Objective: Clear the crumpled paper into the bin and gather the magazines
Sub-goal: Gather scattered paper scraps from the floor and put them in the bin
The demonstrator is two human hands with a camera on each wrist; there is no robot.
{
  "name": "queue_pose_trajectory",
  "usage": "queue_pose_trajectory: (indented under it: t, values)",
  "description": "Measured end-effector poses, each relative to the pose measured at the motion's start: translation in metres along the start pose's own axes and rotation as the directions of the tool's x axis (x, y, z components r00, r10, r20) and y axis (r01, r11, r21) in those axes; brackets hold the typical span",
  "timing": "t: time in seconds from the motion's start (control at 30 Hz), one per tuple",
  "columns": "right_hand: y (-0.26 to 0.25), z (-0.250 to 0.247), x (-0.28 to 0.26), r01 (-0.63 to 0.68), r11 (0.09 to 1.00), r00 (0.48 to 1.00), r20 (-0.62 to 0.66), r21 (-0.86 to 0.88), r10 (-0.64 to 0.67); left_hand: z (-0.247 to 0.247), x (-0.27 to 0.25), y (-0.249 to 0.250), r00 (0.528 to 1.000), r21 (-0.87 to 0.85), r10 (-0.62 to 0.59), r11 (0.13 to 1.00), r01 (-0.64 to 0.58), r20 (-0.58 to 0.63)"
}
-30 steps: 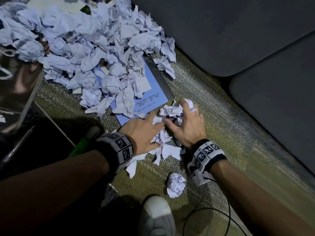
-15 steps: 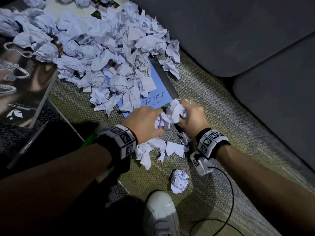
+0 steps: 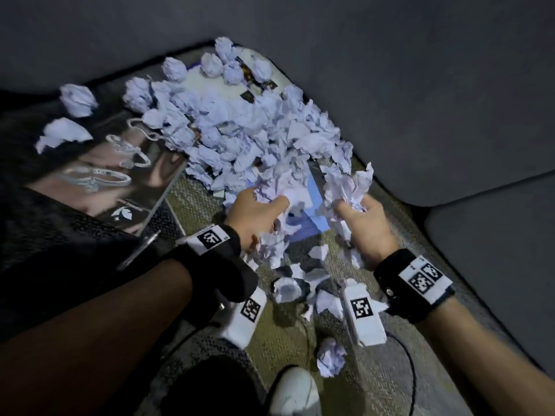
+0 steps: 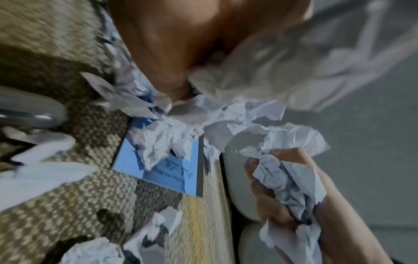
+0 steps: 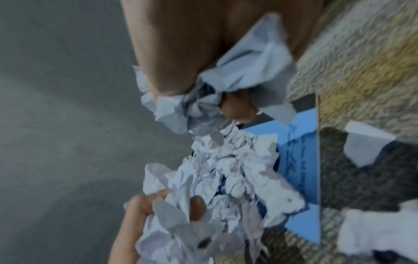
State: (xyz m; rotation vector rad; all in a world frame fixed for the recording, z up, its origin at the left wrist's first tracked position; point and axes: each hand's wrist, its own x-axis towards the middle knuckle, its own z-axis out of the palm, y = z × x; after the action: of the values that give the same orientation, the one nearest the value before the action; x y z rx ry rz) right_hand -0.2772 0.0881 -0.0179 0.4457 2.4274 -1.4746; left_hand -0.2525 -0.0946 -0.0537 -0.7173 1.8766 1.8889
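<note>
Carpet [image 3: 375,370] by sofa | both hands, left hand [image 3: 255,216] and right hand [image 3: 368,226], clutch crumpled paper [image 3: 350,187] | squeeze tight; scraps look likely to drop.

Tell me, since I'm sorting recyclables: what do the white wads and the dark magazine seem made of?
The white wads look like thin matte office paper: sharp creases, torn edges. The dark magazine seems glossy coated paper; its cover shows a sheen. The weave-patterned rug beneath looks textile.
</note>
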Motion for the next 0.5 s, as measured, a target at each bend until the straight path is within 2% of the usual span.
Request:
queue_pose_trajectory:
  t: [0.13,0.2,0.3,0.4,0.5]
  values:
    - [-0.061,0.031,-0.002,0.021,1.000,0.991,0.134,0.005,-0.021,-0.037,-0.013,-0.006,0.998,-0.097,-0.042,0.995,0.038,-0.045]
    - [-0.088,0.049,-0.008,0.020,1.000,0.977,0.212,0.017,-0.023,-0.062,-0.024,-0.005,0.991,-0.247,-0.096,0.966,0.071,-0.091]
    - [-0.131,0.089,-0.022,0.077,0.996,0.917,0.394,-0.044,-0.054,-0.115,-0.053,0.002,0.989,-0.392,-0.083,0.920,0.027,-0.126]
    - [-0.184,0.153,-0.049,0.227,0.971,0.797,0.587,-0.075,-0.141,-0.185,-0.091,0.005,0.953,-0.509,-0.073,0.856,-0.091,-0.293]
    - [-0.240,0.238,-0.089,0.399,0.917,0.625,0.739,-0.023,-0.253,-0.272,-0.147,0.009,0.865,-0.514,-0.040,0.817,-0.261,-0.501]
